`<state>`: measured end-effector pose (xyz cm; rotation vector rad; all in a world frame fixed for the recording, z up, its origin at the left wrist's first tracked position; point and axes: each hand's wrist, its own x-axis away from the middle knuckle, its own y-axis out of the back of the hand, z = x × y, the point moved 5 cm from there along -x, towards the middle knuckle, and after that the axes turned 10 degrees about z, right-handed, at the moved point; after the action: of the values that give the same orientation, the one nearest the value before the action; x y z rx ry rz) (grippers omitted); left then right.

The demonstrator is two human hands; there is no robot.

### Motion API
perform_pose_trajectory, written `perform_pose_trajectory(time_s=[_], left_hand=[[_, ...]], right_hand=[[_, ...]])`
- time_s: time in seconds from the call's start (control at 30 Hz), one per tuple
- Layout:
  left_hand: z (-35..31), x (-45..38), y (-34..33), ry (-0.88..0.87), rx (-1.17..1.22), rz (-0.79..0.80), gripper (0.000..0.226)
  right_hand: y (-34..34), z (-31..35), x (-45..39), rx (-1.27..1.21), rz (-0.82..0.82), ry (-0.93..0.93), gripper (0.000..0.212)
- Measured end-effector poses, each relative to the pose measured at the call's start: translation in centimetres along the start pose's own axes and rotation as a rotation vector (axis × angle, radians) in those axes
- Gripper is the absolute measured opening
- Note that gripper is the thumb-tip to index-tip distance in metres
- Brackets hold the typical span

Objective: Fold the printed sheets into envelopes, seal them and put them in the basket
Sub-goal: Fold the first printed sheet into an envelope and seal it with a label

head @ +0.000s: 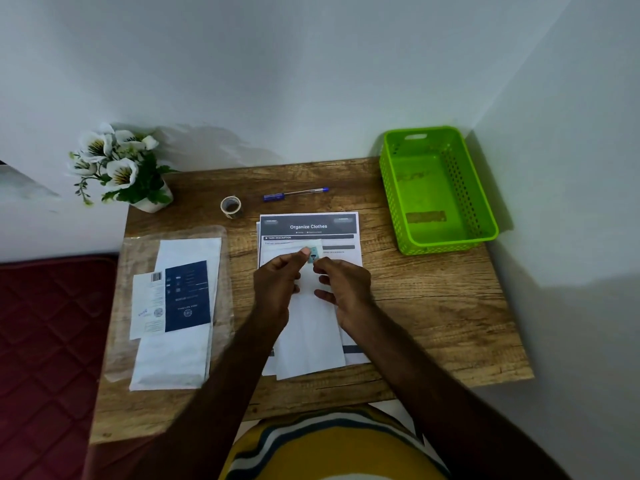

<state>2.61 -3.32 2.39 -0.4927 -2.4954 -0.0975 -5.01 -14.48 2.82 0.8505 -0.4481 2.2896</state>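
right now both hands meet over the white envelope (308, 327), which lies on top of the printed sheets (308, 233) in the middle of the wooden table (433, 306). the left hand (277, 289) and the right hand (343, 289) have their fingers curled, and together they pinch a small pale blue sticker (313, 254) just above the envelope's far end. the green basket (436, 192) sits well apart from the envelope, at the far right corner by the wall. beyond the envelope lie a blue pen (294, 194) and a roll of tape (231, 206). off to its left is a clear packet of envelopes (173, 306), and past that a pot of white flowers (117, 168).
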Motion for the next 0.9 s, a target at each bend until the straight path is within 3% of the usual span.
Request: perform_pose_trajectory(time_s=[0.13,0.23,0.37,0.6,0.9], left_hand=[[-2.3,-0.4,1.1,-0.303,-0.445,-0.036,0.048],[-3.9,-0.5,1.1,-0.527,-0.793,0.137,0.041],[-5.3,-0.7,1.0,-0.656,-1.178,0.372,0.022],[-6.3,-1.4,0.4,-0.657,-1.256,0.518,0.01],[-6.1,-1.6,-0.1,-0.641,-1.249,0.571,0.011]], right_hand=[[0.5,1.5,-0.1,0.402,-0.016,0.212,0.013],[0.6,3.1,0.1,0.823,0.045,0.414,0.02],[0.6,5.1,0.3,1.214,0.13,0.509,0.023],[-0.5,6.9,0.7,1.554,0.218,0.54,0.022],[-1.1,6.4,0.6,1.606,0.254,0.569,0.025]])
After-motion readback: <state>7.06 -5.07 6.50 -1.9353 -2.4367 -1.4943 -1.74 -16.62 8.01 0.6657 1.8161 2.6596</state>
